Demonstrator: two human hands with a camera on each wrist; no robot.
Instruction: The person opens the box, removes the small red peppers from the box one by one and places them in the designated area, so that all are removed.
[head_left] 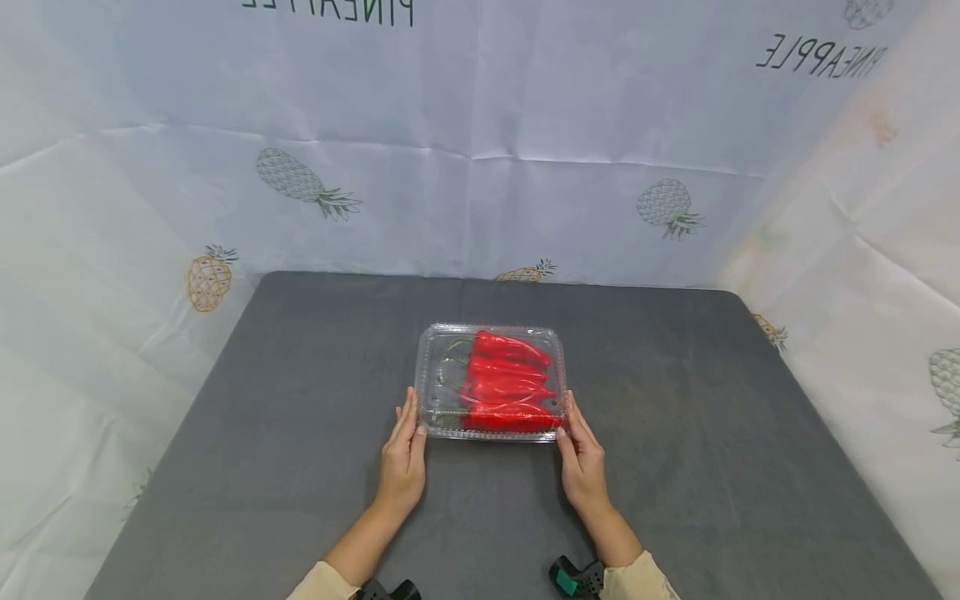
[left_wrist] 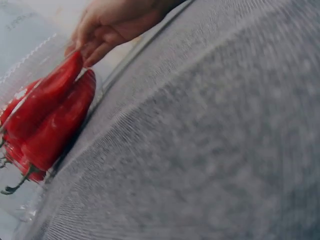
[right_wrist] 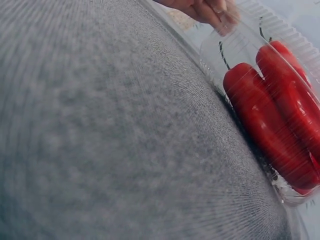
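A clear plastic clamshell container (head_left: pixel 430 375) sits on the grey table, its lid over several red peppers (head_left: pixel 504 390). The peppers lie side by side, green stems to the left and tips to the right. My left hand (head_left: pixel 402 462) grips the container's left side near the front corner, thumb at the front edge. On the opposite side, my right hand (head_left: pixel 583 467) holds the right front corner in the same way. The left wrist view shows the right hand (left_wrist: pixel 117 25) at the pepper tips; the right wrist view shows the left hand (right_wrist: pixel 207 10) by the stem end.
The grey tabletop (head_left: pixel 315 358) has rounded far corners. A pale cloth with pineapple prints (head_left: pixel 480 100) hangs behind it and along both sides. Black devices are strapped at both wrists, the right one (head_left: pixel 577 577) with a green patch.
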